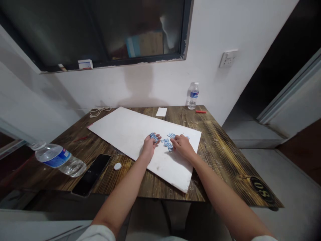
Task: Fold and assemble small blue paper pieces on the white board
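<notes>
- Wood-grain table [215,160], white board [112,124] on top
- Left hand [149,144]: holding blue-edged tiles [153,137]
- Right hand [183,146]: at loose tiles [165,142] on the board, grasp unclear
- Phone [91,174]: eight o'clock from the hands
- Upright bottle [193,95]: one o'clock

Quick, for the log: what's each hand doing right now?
Left hand: palm up, partly open, holding small blue-and-white pieces.
Right hand: over more pieces; can't tell if gripping.

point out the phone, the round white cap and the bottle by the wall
Phone [91,174]: head view, on its dark screen
Round white cap [117,166]: head view, on its top
Bottle by the wall [194,94]: head view, on its blue label
</notes>
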A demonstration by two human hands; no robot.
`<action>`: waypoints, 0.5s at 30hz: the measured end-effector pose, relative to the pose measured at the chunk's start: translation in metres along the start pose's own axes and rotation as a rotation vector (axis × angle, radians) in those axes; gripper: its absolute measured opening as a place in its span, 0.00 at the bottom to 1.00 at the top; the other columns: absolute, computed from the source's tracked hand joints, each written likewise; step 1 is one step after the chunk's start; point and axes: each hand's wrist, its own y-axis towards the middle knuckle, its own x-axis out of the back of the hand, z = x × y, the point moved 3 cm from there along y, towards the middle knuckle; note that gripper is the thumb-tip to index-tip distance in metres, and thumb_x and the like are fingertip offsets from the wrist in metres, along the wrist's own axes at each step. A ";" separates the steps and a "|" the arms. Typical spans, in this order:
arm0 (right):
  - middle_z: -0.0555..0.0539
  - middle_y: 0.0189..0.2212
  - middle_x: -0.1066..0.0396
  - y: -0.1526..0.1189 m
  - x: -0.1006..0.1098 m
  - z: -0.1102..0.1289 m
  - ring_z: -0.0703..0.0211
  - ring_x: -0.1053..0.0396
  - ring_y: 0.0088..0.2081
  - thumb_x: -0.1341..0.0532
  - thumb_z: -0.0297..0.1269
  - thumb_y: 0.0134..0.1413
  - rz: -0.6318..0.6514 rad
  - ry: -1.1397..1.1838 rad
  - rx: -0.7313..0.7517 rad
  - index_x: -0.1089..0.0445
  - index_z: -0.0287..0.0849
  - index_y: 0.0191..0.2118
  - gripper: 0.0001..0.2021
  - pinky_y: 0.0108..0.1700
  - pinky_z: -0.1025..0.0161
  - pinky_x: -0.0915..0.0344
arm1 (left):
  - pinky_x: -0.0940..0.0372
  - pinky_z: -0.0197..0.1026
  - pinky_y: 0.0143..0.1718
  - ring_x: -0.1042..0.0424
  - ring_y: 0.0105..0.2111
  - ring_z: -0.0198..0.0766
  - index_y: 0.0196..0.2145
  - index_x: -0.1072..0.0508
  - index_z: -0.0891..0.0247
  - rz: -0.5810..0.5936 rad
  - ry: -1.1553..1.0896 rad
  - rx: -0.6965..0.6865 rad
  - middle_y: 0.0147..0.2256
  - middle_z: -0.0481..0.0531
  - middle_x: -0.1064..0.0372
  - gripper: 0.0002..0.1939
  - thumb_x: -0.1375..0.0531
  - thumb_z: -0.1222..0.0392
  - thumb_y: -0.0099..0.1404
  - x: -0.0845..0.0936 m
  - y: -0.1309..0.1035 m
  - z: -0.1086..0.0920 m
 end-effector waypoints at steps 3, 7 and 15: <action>0.43 0.33 0.29 -0.001 -0.002 0.002 0.53 0.38 0.38 0.50 0.46 0.67 0.007 0.006 0.035 0.24 0.44 0.22 0.27 0.46 0.54 0.46 | 0.30 0.40 0.41 0.23 0.36 0.37 0.41 0.34 0.67 0.008 0.020 0.010 0.40 0.59 0.25 0.17 0.44 0.76 0.52 0.000 0.001 0.001; 0.44 0.34 0.30 0.000 -0.001 0.000 0.52 0.38 0.40 0.49 0.46 0.66 -0.047 0.032 0.059 0.22 0.46 0.32 0.20 0.45 0.54 0.44 | 0.29 0.40 0.41 0.22 0.37 0.38 0.42 0.34 0.67 0.043 0.022 0.025 0.42 0.61 0.25 0.16 0.42 0.76 0.55 -0.003 -0.003 0.000; 0.46 0.31 0.32 0.004 -0.003 -0.007 0.54 0.36 0.37 0.39 0.46 0.60 -0.171 0.133 0.122 0.26 0.44 0.37 0.11 0.43 0.56 0.42 | 0.29 0.36 0.30 0.24 0.27 0.37 0.35 0.29 0.70 0.233 0.254 0.035 0.30 0.57 0.24 0.14 0.30 0.66 0.52 -0.013 -0.012 0.004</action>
